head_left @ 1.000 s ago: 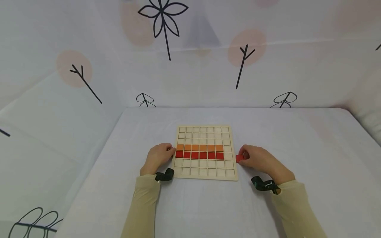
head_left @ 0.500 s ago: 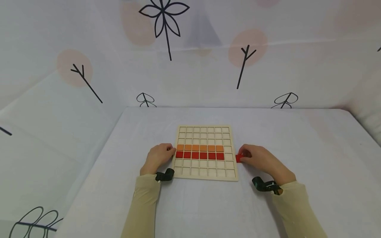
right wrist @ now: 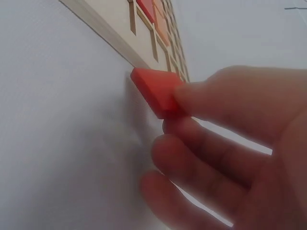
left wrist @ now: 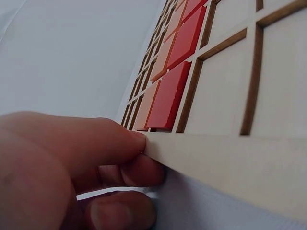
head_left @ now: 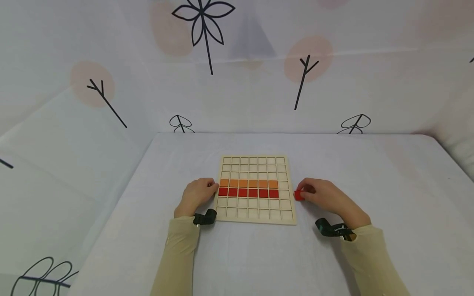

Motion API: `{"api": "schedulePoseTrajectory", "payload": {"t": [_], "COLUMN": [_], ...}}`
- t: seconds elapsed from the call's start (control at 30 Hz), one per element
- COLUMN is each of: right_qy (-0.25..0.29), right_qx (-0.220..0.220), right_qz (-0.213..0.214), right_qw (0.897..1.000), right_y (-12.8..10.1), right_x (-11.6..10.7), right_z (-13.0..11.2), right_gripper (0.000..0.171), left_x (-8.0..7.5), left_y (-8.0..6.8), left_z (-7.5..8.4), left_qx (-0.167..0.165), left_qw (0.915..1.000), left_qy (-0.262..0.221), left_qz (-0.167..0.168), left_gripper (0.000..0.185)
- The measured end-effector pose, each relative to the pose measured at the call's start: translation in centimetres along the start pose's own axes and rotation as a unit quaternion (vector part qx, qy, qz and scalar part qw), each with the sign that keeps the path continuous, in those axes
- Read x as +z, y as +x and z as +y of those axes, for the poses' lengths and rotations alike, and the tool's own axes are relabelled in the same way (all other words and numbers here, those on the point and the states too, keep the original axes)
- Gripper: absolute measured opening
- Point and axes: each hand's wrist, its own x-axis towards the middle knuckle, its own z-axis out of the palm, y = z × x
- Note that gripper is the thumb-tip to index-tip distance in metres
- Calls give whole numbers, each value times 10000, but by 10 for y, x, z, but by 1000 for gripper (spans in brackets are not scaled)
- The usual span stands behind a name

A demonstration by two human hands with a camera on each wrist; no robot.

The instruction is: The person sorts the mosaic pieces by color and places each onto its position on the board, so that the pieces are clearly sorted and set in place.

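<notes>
A pale wooden grid board [head_left: 255, 209] lies flat on the white table. One row of its cells holds several orange tiles [head_left: 248, 183], and the row nearer the person holds several red tiles [head_left: 248, 193]; the rightmost cell of both rows is bare. At the board's left edge, my left hand [head_left: 198, 196] grips the rim, thumb [left wrist: 120, 139] at the top edge and curled fingers against the side. Just off the right edge, my right hand [head_left: 322, 196] pinches a loose red square tile [right wrist: 156, 88] between thumb and forefinger, its other fingers curled below.
Both wrists carry dark straps, the left strap [head_left: 205, 217] beside the board's near left corner and the right strap [head_left: 329, 228] above the table [head_left: 240, 263]. A white cloth backdrop [head_left: 252, 94] with drawn plants rises behind the table.
My right hand has drawn slightly right, away from the board, with the red tile, whose angle has shifted a little. The left hand and the board stay where they were.
</notes>
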Motion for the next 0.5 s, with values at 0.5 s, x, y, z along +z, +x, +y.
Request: {"api": "schedulePoseTrajectory", "payload": {"t": [0.5], "right_qy": [142], "right_qx": [-115], "right_qz": [549], "right_qw": [9983], "right_y": [1], "right_x": [-1], "right_z": [-2], "right_gripper": [22], "left_x": [0], "left_y": [-1], "left_z": [-1], "left_qx": [49], "left_qw": [10000], "left_qy": [-19], "left_qz": [56], "left_gripper": [23]}}
